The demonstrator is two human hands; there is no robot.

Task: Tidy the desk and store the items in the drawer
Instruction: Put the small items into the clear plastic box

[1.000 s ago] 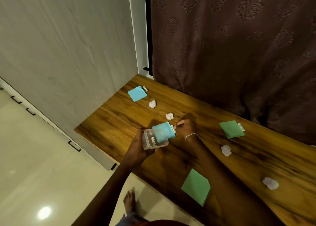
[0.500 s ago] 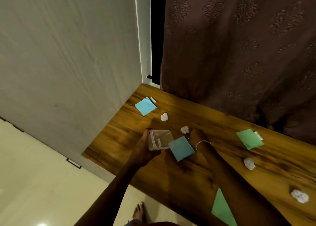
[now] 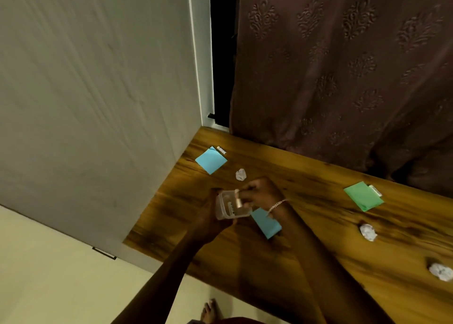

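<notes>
A: Where's the tub?
B: Centre of frame, over the worktop (image 3: 318,171). Your left hand (image 3: 208,215) grips the clear tub (image 3: 231,209) from its left side, fingers curled round the wall. The mouth faces up toward the camera.
A: Right hand?
B: Your right hand (image 3: 259,193) is just above the tub's rim. Its fingers (image 3: 245,196) pinch a small pale piece (image 3: 238,201). The long axis runs near vertical in frame, lower end inside the mouth. It's too blurred to name.
A: Rest of the worktop?
B: One blue note (image 3: 266,223) lies flat under your right wrist, long axis running upper left to lower right. A second blue note (image 3: 211,160) is upper left, with a small white strip (image 3: 221,150) touching its top corner. The green note (image 3: 363,196) is at right. One paper ball (image 3: 240,174) is just above your right hand.
</notes>
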